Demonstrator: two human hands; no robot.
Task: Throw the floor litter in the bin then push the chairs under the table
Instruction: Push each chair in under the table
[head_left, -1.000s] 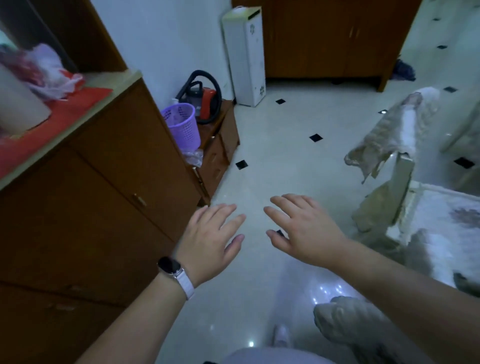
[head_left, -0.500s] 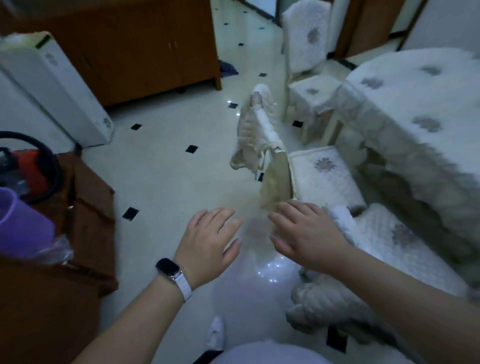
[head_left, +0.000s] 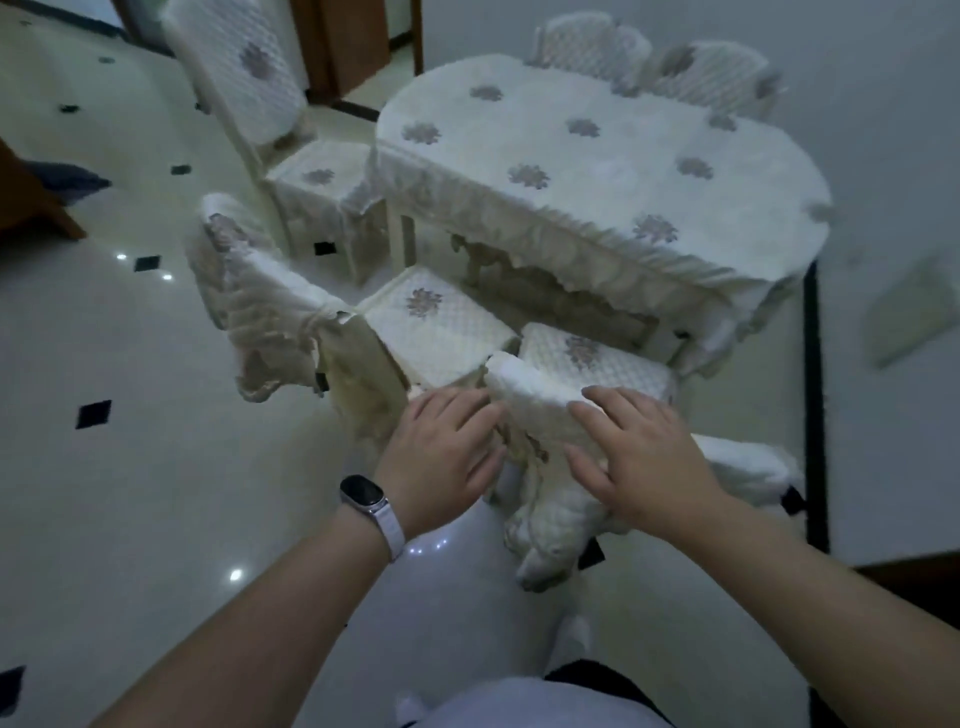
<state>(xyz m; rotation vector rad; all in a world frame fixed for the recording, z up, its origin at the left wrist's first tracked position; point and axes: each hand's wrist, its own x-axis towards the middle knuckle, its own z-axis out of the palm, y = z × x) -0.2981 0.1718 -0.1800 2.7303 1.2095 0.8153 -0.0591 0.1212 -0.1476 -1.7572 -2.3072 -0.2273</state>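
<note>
Ten straight, slightly spread fingers grip nothing. Those of the left hand (head_left: 447, 457) reach to the left end of the padded top edge of the nearest chair (head_left: 535, 402), palm down; those of the right hand (head_left: 644, 457) lie over the same top edge further right, though whether they press on the quilted cover or hover just above it cannot be told. A dark watch (head_left: 366, 493) on a pale strap sits on the left wrist. The nearest chair's back faces the person, and its seat reaches to the hanging frill of the white tablecloth on the table (head_left: 571, 156). Just to its left, a second chair (head_left: 431, 322) stands at an angle, its seat beside the first chair's seat and near the table's corner, its back cover hanging loose and rumpled. A third chair (head_left: 249, 78) stands at the table's far left end, its seat touching the frill. Two more chair backs (head_left: 592, 41) rise behind the table. All of it stands on a glossy pale floor (head_left: 130, 467) with small black inset tiles.
</note>
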